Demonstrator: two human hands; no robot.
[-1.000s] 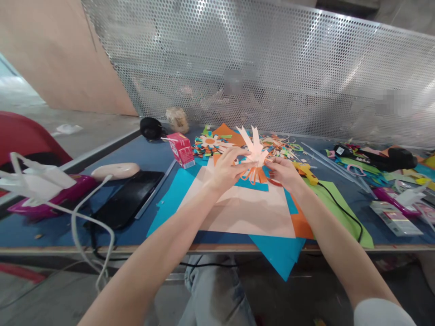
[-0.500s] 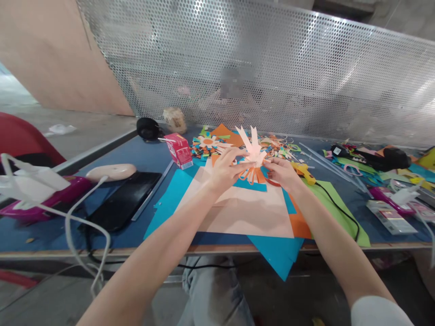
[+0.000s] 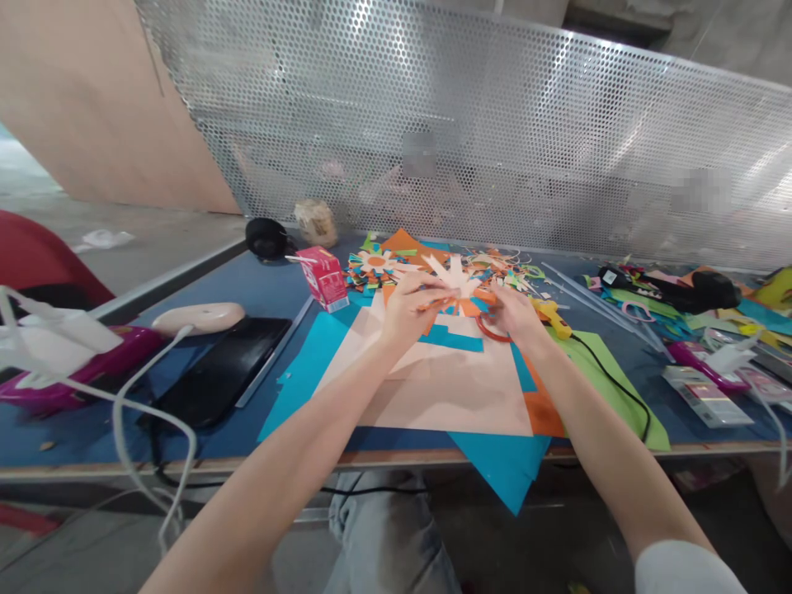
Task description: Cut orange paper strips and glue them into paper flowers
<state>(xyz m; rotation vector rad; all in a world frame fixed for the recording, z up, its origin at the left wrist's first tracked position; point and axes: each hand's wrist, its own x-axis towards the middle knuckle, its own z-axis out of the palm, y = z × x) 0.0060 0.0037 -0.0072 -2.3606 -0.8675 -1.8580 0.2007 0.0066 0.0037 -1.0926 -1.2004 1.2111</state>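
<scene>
A paper flower [image 3: 456, 279] with pale pink strips and orange and blue pieces is between my two hands, above the stacked paper sheets. My left hand [image 3: 412, 309] pinches its left side, thumb and fingers together. On its right side, my right hand [image 3: 515, 313] grips the orange part with bent fingers. Beneath the right hand shows a red-orange ring [image 3: 493, 328], perhaps a scissors handle. A blue paper strip [image 3: 458, 338] lies on the pale pink sheet [image 3: 445, 396] just below. Another paper flower [image 3: 379, 262] with an orange centre rests behind my left hand.
A yellow glue gun [image 3: 553, 318] with a black cord lies right of my right hand on green paper [image 3: 610, 371]. Paper scraps [image 3: 504, 266] are heaped behind. A pink drink carton [image 3: 325, 279], black phone [image 3: 223, 371] and white cables stand left. A perforated metal panel [image 3: 495, 124] closes the back.
The flower has tipped and come lower, so its orange side now faces differently between my hands. My right hand has turned slightly, and more of the red-orange ring shows.
</scene>
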